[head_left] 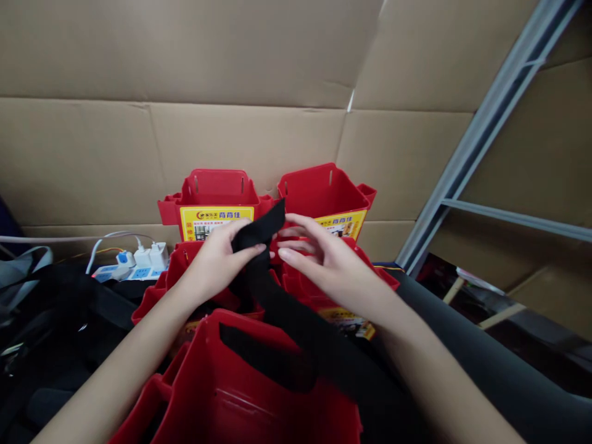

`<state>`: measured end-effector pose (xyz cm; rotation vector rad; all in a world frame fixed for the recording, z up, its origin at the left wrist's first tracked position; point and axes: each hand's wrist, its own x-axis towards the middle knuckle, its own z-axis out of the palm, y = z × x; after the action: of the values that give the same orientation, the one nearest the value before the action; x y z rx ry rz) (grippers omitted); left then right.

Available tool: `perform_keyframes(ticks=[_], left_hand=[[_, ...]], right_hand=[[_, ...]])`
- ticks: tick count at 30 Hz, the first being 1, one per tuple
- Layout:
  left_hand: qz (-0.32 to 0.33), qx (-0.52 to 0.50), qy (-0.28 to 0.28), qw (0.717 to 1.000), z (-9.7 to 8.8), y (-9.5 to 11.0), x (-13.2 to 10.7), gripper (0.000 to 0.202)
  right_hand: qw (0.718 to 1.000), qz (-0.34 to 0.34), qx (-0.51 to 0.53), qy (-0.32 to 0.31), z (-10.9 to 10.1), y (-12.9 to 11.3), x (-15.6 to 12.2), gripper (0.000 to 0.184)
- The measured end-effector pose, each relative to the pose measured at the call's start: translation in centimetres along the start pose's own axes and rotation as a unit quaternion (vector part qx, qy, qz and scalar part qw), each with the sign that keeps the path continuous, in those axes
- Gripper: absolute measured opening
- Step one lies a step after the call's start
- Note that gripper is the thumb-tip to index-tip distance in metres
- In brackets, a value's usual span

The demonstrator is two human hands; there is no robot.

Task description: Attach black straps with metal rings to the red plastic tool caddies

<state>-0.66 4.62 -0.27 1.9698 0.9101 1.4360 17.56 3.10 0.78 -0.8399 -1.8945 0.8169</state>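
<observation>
A wide black strap (296,314) runs from the lower right up to my hands, over the nearest red plastic bin (259,401). My left hand (224,253) pinches it near its end, with the thumb on top and the tip sticking up to the right. Just right of that tip is my right hand (319,253), its fingers apart and slightly curled; whether a fingertip touches the strap is hard to tell. Part of the strap also lies inside the nearest bin, against its wall.
Behind stand more red bins with yellow labels, one at the back left (219,185) and another at the back right (314,185). A power strip (129,271) with white plugs lies left, beside dark straps. Cardboard (231,142) lines the back; a metal post (462,148) slants at right.
</observation>
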Motion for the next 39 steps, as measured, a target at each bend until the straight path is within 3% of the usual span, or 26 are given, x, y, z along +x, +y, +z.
perform_keyframes(ticks=[4,7,11,15,17,20,22,25,28,31,35,39], left_hand=[[0.064,0.095,-0.126,0.985,0.3,0.0,-0.2,0.015],[0.064,0.111,-0.164,0.978,0.2,0.0,-0.6,0.023],[0.035,0.091,-0.145,0.985,0.0,0.3,-0.9,0.027],[0.024,0.113,-0.094,0.989,0.1,0.7,-0.9,0.031],[0.025,0.115,-0.113,0.987,0.3,0.8,-0.8,0.033],[0.003,0.077,-0.166,0.983,0.6,0.9,-0.9,0.034],[-0.013,0.049,-0.178,0.983,0.8,1.1,-1.1,0.032],[-0.013,0.038,-0.150,0.988,1.0,1.4,-1.4,0.030],[-0.015,0.032,-0.137,0.990,0.9,1.7,-1.6,0.026],[-0.018,0.026,-0.118,0.993,0.6,1.8,-1.5,0.024],[-0.047,-0.029,-0.030,0.998,0.3,1.7,-1.3,0.031],[-0.030,-0.043,-0.004,0.999,0.4,1.8,-1.4,0.028]], right_hand=[[0.999,-0.024,0.011,-0.025,2.3,1.7,0.8,0.052],[0.996,-0.022,0.054,-0.060,2.4,2.1,1.2,0.046],[0.985,0.019,0.126,-0.116,1.0,2.0,1.6,0.043],[0.985,0.039,0.128,-0.110,0.1,2.1,1.7,0.040],[0.993,0.017,0.072,-0.094,0.0,2.4,1.6,0.044],[0.993,-0.044,-0.099,-0.049,0.3,2.7,1.3,0.067],[0.970,-0.082,-0.228,0.012,0.7,2.8,1.1,0.076],[0.923,-0.132,-0.352,0.086,1.3,2.7,1.0,0.069],[0.901,-0.162,-0.394,0.083,1.3,2.6,1.0,0.057],[0.924,-0.168,-0.343,0.021,0.9,2.7,1.1,0.042],[0.975,-0.106,-0.192,-0.027,0.6,2.1,1.2,0.015],[0.999,-0.002,0.034,-0.041,0.6,1.2,1.1,0.024]])
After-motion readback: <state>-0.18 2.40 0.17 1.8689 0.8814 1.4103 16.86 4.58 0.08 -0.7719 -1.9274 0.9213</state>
